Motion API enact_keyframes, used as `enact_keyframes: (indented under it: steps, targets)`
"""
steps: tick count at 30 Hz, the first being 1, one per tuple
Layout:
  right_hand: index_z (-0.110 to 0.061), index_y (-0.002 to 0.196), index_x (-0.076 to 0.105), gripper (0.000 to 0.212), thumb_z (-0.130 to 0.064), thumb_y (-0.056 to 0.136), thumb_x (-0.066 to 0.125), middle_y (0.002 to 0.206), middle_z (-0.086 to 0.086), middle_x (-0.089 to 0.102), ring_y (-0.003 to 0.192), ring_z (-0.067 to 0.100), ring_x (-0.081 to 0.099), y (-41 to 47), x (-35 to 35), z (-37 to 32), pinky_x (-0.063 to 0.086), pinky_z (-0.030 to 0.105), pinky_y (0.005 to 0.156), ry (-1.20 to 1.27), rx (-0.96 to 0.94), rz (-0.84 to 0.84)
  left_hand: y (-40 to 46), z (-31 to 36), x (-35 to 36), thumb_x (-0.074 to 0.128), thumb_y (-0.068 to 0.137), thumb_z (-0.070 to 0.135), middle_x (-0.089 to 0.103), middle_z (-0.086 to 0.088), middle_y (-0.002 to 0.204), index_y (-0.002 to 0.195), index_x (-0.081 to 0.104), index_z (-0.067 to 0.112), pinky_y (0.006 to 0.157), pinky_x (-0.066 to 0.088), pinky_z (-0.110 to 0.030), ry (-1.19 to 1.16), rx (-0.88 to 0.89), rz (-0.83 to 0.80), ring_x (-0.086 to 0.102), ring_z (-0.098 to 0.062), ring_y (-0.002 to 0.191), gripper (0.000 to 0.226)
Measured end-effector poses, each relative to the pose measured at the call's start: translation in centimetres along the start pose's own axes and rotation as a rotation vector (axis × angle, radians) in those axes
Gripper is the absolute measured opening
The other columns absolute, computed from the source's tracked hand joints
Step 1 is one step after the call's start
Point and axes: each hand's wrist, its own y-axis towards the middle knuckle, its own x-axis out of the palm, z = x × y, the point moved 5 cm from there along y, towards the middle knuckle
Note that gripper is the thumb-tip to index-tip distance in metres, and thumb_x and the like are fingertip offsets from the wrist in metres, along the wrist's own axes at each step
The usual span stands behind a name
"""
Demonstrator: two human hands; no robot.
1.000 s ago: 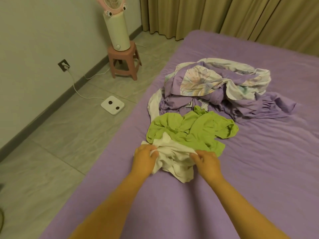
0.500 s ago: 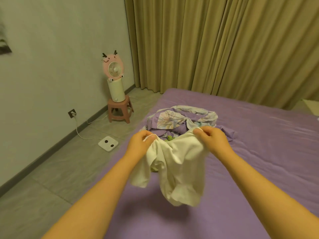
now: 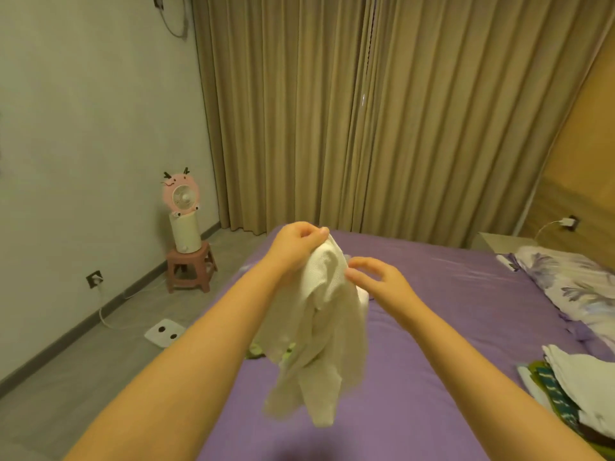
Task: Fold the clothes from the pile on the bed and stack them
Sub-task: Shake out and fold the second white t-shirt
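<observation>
White garment (image 3: 327, 327): ribbed or textured knit, unfolded and crumpled, hanging in mid-air above the purple bed (image 3: 432, 344). Its top edge is bunched and gripped by the left hand (image 3: 298, 242); the right hand (image 3: 382, 281) is just beside the upper right part, fingers loosely spread, contact not certain. The lower part dangles in loose folds, blurred. Green clothing (image 3: 256, 351) shows partly behind the hanging cloth, lying on the bed. Stack of folded clothes (image 3: 572, 387) sits at the bed's right edge, white item on top, green and patterned pieces beneath.
</observation>
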Motion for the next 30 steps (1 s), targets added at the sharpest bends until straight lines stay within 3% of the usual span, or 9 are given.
enact_keyframes:
  steps: [2, 5, 10, 12, 15, 19, 25, 27, 30]
  targets:
    - [-0.043, 0.097, 0.067, 0.017, -0.044, 0.081, 0.069, 0.107, -0.020, 0.066, 0.103, -0.002, 0.060, -2.0, 0.1, -0.6, 0.051, 0.023, 0.082, -0.037, 0.001, -0.051, -0.7, 1.8, 1.0, 0.061, 0.091, 0.032, 0.066, -0.003, 0.085, 0.092, 0.067, 0.008, 0.078, 0.051, -0.035, -0.023, 0.034, -0.044, 0.061, -0.017, 0.079, 0.024]
    - [-0.035, 0.095, 0.063, 0.017, -0.033, 0.080, 0.071, 0.105, -0.015, 0.065, 0.104, 0.004, 0.059, -3.9, -0.5, -1.0, 0.051, 0.029, 0.088, -0.132, -0.005, 0.080, -1.4, 3.5, 1.5, 0.063, 0.091, 0.030, 0.064, 0.000, 0.079, 0.090, 0.066, 0.008, 0.069, 0.049, -0.027, -0.071, 0.068, -0.054, 0.059, -0.013, 0.072, 0.022]
    - [-0.024, 0.088, 0.065, 0.008, -0.028, 0.082, 0.069, 0.094, -0.005, 0.062, 0.088, 0.007, 0.058, -6.0, 0.5, -2.2, 0.047, 0.018, 0.076, -0.207, -0.028, 0.088, -2.3, 4.9, 0.2, 0.064, 0.090, 0.030, 0.065, -0.001, 0.075, 0.095, 0.067, 0.003, 0.057, 0.051, -0.019, -0.154, 0.061, -0.076, 0.060, -0.008, 0.061, 0.027]
    - [-0.016, 0.085, 0.066, 0.010, -0.026, 0.088, 0.063, 0.085, -0.001, 0.064, 0.079, 0.013, 0.058, -6.6, 1.0, -2.6, 0.046, 0.021, 0.070, -0.191, -0.019, 0.118, -2.7, 5.1, -0.5, 0.064, 0.090, 0.029, 0.066, 0.000, 0.074, 0.094, 0.067, 0.003, 0.055, 0.051, -0.018, -0.155, 0.080, -0.090, 0.061, -0.007, 0.059, 0.027]
    - [-0.006, 0.081, 0.058, 0.022, -0.024, 0.093, 0.056, 0.069, 0.000, 0.054, 0.063, 0.014, 0.046, -7.0, 0.0, -3.6, 0.037, 0.025, 0.057, -0.106, 0.017, 0.250, -3.0, 4.5, -2.9, 0.066, 0.088, 0.029, 0.067, 0.001, 0.077, 0.089, 0.069, 0.006, 0.064, 0.051, -0.023, -0.056, 0.125, -0.054, 0.061, -0.009, 0.066, 0.024]
    - [-0.020, 0.078, 0.064, 0.015, -0.019, 0.090, 0.057, 0.069, -0.009, 0.062, 0.063, 0.006, 0.053, -6.9, -1.7, -5.5, 0.042, 0.021, 0.057, -0.057, 0.044, 0.352, -2.9, 1.6, -6.0, 0.061, 0.089, 0.030, 0.064, 0.002, 0.073, 0.079, 0.070, 0.011, 0.065, 0.043, -0.028, 0.269, 0.133, -0.035, 0.057, -0.014, 0.071, 0.024]
    - [-0.012, 0.070, 0.059, 0.016, -0.020, 0.084, 0.062, 0.062, 0.000, 0.051, 0.056, 0.016, 0.045, -5.5, 0.5, -7.2, 0.032, 0.020, 0.046, 0.024, 0.279, 0.325, -5.0, 0.4, -4.2, 0.063, 0.089, 0.034, 0.071, 0.006, 0.088, 0.090, 0.071, 0.020, 0.076, 0.049, -0.027, 0.197, 0.214, -0.253, 0.063, -0.012, 0.086, 0.016]
    - [-0.013, 0.066, 0.053, 0.020, -0.020, 0.081, 0.065, 0.062, 0.003, 0.044, 0.059, 0.020, 0.041, -5.1, 1.2, -7.4, 0.030, 0.024, 0.053, 0.074, 0.361, 0.344, -5.9, 0.6, -3.0, 0.066, 0.086, 0.038, 0.071, 0.009, 0.090, 0.093, 0.070, 0.025, 0.077, 0.053, -0.025, 0.154, 0.272, -0.313, 0.065, -0.008, 0.089, 0.016]
    - [-0.005, 0.075, 0.059, 0.014, -0.015, 0.074, 0.070, 0.068, 0.008, 0.054, 0.061, 0.023, 0.051, -4.9, 1.6, -8.4, 0.038, 0.027, 0.055, 0.189, 0.376, 0.354, -7.0, 0.5, -1.5, 0.073, 0.078, 0.045, 0.065, 0.013, 0.102, 0.110, 0.061, 0.033, 0.072, 0.052, -0.016, 0.138, 0.304, -0.423, 0.062, -0.001, 0.091, 0.037]
